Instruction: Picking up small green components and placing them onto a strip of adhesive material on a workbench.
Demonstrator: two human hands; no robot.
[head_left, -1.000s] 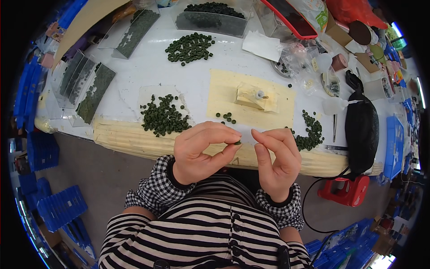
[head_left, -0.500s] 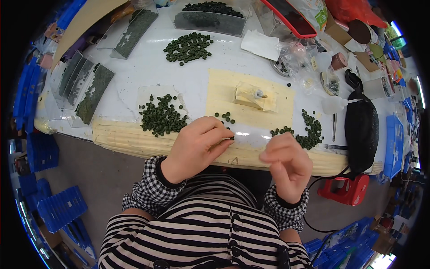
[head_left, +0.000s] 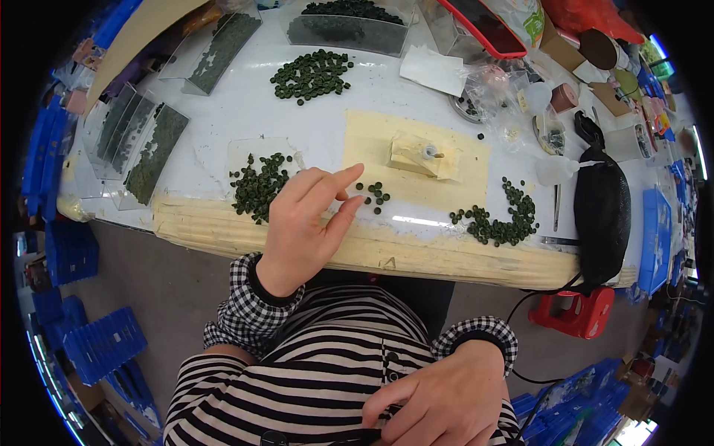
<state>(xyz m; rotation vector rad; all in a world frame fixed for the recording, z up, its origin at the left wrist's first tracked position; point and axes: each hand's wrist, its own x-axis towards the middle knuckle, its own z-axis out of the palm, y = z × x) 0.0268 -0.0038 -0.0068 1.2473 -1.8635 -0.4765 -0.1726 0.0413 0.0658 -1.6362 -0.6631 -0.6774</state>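
My left hand [head_left: 309,223] hovers over the table's near edge, thumb and forefinger apart, nothing between them. Just right of its fingertips lie several small dark green round pieces [head_left: 377,195]. A larger heap of such pieces [head_left: 256,182] sits to its left, partly hidden behind the hand. My right hand [head_left: 446,398] is drawn back against my striped shirt, fingers bent and spread, with no piece visible in it; some fingertips are hidden low in the view. Another cluster of green pieces [head_left: 506,223] lies at the table's right front. A small tape-covered block [head_left: 420,156] with a short peg stands mid-table.
Clear trays of green pieces [head_left: 349,33] stand at the back and left. Farther right are a red-cased phone [head_left: 487,30], plastic bags [head_left: 494,93], a white squeeze bottle [head_left: 554,171], tweezers [head_left: 556,208] and a black bag [head_left: 601,215]. A red stool [head_left: 573,316] stands below.
My left hand has lifted and opened, moving left and away from the table edge. My right hand has dropped from the table to my shirt. The right cluster is now uncovered.
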